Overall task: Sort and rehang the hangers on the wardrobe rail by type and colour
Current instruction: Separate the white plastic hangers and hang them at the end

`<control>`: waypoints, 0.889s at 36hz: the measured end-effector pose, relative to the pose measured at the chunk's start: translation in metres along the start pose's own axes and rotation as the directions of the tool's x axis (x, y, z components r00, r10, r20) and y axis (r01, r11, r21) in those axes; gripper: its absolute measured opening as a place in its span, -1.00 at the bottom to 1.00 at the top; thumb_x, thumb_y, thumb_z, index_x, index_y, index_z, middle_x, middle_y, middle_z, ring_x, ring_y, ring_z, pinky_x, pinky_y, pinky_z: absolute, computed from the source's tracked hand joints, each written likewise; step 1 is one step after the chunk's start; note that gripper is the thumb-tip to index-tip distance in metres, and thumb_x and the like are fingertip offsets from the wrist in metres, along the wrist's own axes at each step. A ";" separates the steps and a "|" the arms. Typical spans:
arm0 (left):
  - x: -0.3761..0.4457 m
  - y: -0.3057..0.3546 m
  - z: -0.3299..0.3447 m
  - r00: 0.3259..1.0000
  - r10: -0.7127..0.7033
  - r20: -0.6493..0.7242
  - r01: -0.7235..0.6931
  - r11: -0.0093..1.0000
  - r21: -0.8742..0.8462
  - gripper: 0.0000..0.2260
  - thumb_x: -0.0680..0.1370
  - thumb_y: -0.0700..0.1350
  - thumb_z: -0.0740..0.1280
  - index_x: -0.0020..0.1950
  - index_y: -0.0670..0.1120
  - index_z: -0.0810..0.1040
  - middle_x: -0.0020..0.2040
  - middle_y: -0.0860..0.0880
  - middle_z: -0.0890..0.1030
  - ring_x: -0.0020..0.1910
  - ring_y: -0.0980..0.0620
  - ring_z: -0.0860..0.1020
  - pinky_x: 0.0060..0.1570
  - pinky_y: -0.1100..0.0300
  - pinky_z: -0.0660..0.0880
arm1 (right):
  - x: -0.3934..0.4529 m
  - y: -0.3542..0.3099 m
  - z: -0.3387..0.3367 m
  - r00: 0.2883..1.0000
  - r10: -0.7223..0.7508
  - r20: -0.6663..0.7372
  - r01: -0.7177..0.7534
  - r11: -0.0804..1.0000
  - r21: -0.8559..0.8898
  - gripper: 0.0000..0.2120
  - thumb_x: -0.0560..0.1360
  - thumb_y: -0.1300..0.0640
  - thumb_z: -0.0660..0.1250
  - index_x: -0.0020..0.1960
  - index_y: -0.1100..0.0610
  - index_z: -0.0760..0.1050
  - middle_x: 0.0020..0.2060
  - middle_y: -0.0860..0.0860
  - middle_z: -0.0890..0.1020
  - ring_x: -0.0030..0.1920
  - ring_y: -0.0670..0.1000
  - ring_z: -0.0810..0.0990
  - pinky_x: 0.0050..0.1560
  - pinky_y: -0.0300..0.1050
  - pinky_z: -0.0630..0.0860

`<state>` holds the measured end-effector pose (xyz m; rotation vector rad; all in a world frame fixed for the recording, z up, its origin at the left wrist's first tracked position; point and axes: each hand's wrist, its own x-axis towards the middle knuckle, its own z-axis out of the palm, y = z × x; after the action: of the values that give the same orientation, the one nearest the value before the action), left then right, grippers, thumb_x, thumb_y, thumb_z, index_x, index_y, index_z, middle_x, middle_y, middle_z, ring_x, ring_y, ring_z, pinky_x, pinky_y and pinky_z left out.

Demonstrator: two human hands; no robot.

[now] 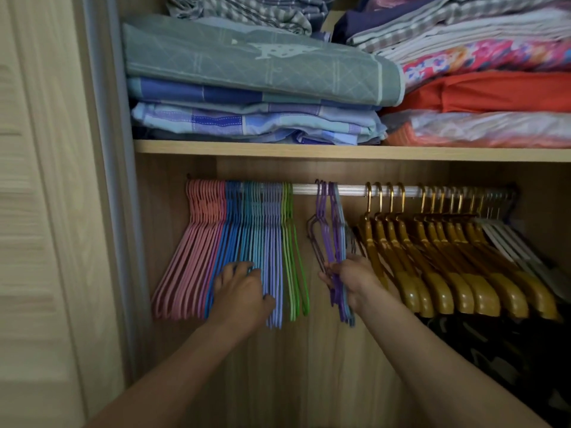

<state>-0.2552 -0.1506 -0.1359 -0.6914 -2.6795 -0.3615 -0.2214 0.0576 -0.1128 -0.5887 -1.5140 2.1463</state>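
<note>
- While most of the rail [309,189] is already in order, the work is unfinished: pink hangers [197,242], blue hangers [247,239], green hangers [292,251] and wooden hangers [432,251] hang grouped.
- Left hand [241,291]: fingers curled among the blue group; firm grip unclear.
- Right hand [350,278]: fingers closed on the loose purple hangers [330,230] mid-rail, likely the remaining batch to place.

shelf [340,151] above rail [352,190] | folded bedding [253,88] on shelf | thin hangers [234,239] at rail's left end | small bunch [332,239] mid-rail | wooden hangers [432,251] to the right | door [46,211] far left
</note>
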 end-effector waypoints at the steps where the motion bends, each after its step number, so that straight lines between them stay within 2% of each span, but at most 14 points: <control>1: 0.001 0.002 0.001 1.000 0.009 -0.007 -0.009 1.000 -0.012 -0.51 0.59 0.09 0.26 0.47 -0.10 0.43 0.54 -0.05 0.33 0.51 -0.12 0.21 0.46 -0.04 0.20 | 0.001 0.000 -0.004 1.000 -0.010 -0.009 0.010 1.000 -0.015 -0.64 0.58 0.48 0.22 0.35 0.30 0.41 -0.03 0.19 0.58 -0.08 0.07 0.60 -0.19 -0.07 0.70; 3: 0.003 0.008 0.004 1.000 0.021 -0.018 -0.021 0.999 -0.045 -0.56 0.57 0.07 0.27 0.37 -0.13 0.48 0.44 -0.05 0.43 0.44 -0.09 0.28 0.39 -0.02 0.26 | 0.000 -0.002 -0.008 1.000 -0.031 -0.003 0.031 0.998 -0.047 -0.68 0.57 0.48 0.25 0.31 0.34 0.44 -0.11 0.16 0.57 -0.17 0.05 0.58 -0.14 -0.06 0.68; 5: 0.005 0.013 0.006 0.999 0.023 -0.022 -0.024 0.997 -0.070 -0.69 0.55 0.05 0.28 0.17 -0.13 0.50 0.25 -0.06 0.52 0.36 -0.08 0.35 0.29 0.00 0.31 | -0.006 -0.007 -0.011 0.998 -0.061 0.016 0.062 0.992 -0.114 -0.74 0.58 0.47 0.24 0.24 0.29 0.45 -0.15 0.14 0.57 -0.20 0.06 0.56 -0.10 -0.07 0.62; 7: 0.007 0.017 0.005 1.000 0.017 -0.023 -0.019 0.996 -0.084 -0.81 0.53 0.03 0.29 -0.06 -0.09 0.43 0.03 -0.02 0.51 0.26 -0.06 0.40 0.18 0.02 0.34 | -0.010 -0.011 -0.013 0.995 -0.092 0.041 0.099 0.974 -0.205 -0.69 0.59 0.46 0.21 0.26 0.21 0.44 -0.13 0.15 0.59 -0.17 0.12 0.58 -0.07 0.02 0.62; 9: 0.008 0.022 0.002 1.000 0.016 -0.014 -0.017 0.996 -0.085 -0.80 0.51 0.03 0.31 -0.13 -0.06 0.38 -0.01 -0.02 0.50 0.22 -0.04 0.42 0.15 0.02 0.34 | -0.014 -0.016 -0.012 0.988 -0.143 0.059 0.154 0.945 -0.288 -0.59 0.58 0.46 0.20 0.34 0.11 0.41 -0.12 0.09 0.61 -0.11 0.14 0.60 -0.04 0.12 0.62; 11: 0.009 0.027 0.000 1.000 0.022 -0.011 -0.023 0.997 -0.079 -0.79 0.51 0.05 0.32 -0.14 -0.06 0.37 -0.02 -0.01 0.49 0.21 -0.04 0.42 0.16 0.03 0.34 | -0.014 -0.018 -0.011 0.979 -0.186 0.081 0.203 0.920 -0.335 -0.45 0.57 0.47 0.19 0.45 0.03 0.33 -0.13 0.01 0.59 -0.12 0.09 0.62 -0.20 -0.03 0.60; 13: 0.009 0.033 -0.002 0.999 0.039 -0.005 -0.040 0.996 -0.077 -0.77 0.51 0.05 0.32 -0.15 -0.07 0.37 -0.08 0.01 0.42 0.19 -0.04 0.42 0.14 0.04 0.32 | -0.015 -0.020 -0.008 0.977 -0.179 0.116 0.210 0.908 -0.362 -0.41 0.58 0.46 0.18 0.44 -0.09 0.29 -0.12 -0.01 0.60 -0.13 0.04 0.62 -0.30 -0.10 0.56; 15: 0.010 0.041 -0.002 0.998 0.060 0.012 -0.059 0.995 -0.086 -0.78 0.50 0.03 0.33 -0.14 -0.08 0.39 -0.08 0.01 0.42 0.19 -0.05 0.43 0.13 0.04 0.31 | -0.013 -0.021 -0.004 0.979 -0.151 0.134 0.192 0.905 -0.380 -0.47 0.59 0.44 0.17 0.39 -0.06 0.34 -0.06 0.03 0.64 -0.08 0.07 0.65 -0.19 -0.01 0.63; 18: 0.011 0.052 0.000 0.995 0.097 0.033 -0.093 0.991 -0.092 -0.81 0.49 0.00 0.32 -0.08 -0.10 0.44 0.04 -0.05 0.53 0.24 -0.07 0.42 0.15 0.04 0.31 | -0.011 -0.020 0.001 0.986 -0.126 0.109 0.160 0.904 -0.397 -0.46 0.60 0.41 0.19 0.51 0.05 0.31 0.07 0.11 0.65 0.02 0.14 0.67 0.04 0.11 0.66; 22: 0.012 0.055 0.003 0.987 0.158 0.019 -0.155 0.981 -0.114 -0.70 0.53 0.05 0.28 0.14 -0.11 0.55 0.28 -0.04 0.52 0.37 -0.09 0.35 0.30 -0.01 0.28 | -0.008 -0.020 -0.006 0.983 -0.173 0.064 0.182 0.856 -0.483 -0.57 0.62 0.33 0.17 0.40 -0.04 0.39 -0.05 0.00 0.59 0.10 0.15 0.62 0.18 0.15 0.59; 24: 0.011 0.048 0.004 0.988 0.154 0.004 -0.152 0.979 -0.133 -0.60 0.61 0.12 0.21 0.36 -0.05 0.52 0.51 -0.03 0.37 0.50 -0.12 0.24 0.44 -0.06 0.19 | -0.009 -0.021 -0.009 0.962 -0.267 0.061 0.244 0.731 -0.637 -0.70 0.61 0.22 0.20 0.31 0.01 0.45 0.04 0.02 0.61 0.14 0.15 0.60 0.21 0.19 0.57; 26: 0.011 0.037 0.001 0.992 0.104 -0.068 -0.111 0.987 -0.120 -0.54 0.67 0.20 0.09 0.49 0.02 0.43 0.62 -0.07 0.21 0.58 -0.15 0.13 0.52 -0.14 0.13 | -0.012 -0.020 -0.010 0.906 -0.412 0.099 0.335 0.551 -0.764 -0.63 0.59 0.14 0.25 0.39 0.00 0.40 0.23 0.06 0.55 0.27 0.15 0.52 0.30 0.17 0.50; 29: 0.018 0.013 -0.008 0.987 -0.049 -0.154 0.048 0.999 -0.011 -0.46 0.68 0.21 0.06 0.61 0.00 0.23 0.66 -0.16 0.08 0.61 -0.25 0.03 0.55 -0.21 0.05 | -0.024 -0.018 -0.005 0.792 -0.574 0.209 0.432 0.283 -0.856 -0.49 0.60 0.08 0.27 0.53 -0.04 0.26 0.48 0.07 0.29 0.50 0.17 0.26 0.47 0.10 0.28; 32: 0.026 -0.010 -0.010 0.966 -0.256 0.021 0.255 0.966 0.045 -0.23 0.61 0.32 0.13 0.68 -0.02 -0.08 0.67 -0.22 -0.14 0.62 -0.35 -0.15 0.54 -0.32 -0.13 | -0.029 -0.014 0.001 0.778 -0.561 0.283 0.445 0.174 -0.879 -0.45 0.59 0.05 0.28 0.54 -0.08 0.20 0.51 0.05 0.21 0.51 0.20 0.19 0.50 0.12 0.23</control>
<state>-0.2789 -0.1515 -0.1178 -0.3396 -2.7991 -0.3623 -0.1967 0.0444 -0.0970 -0.3822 -2.3622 0.5389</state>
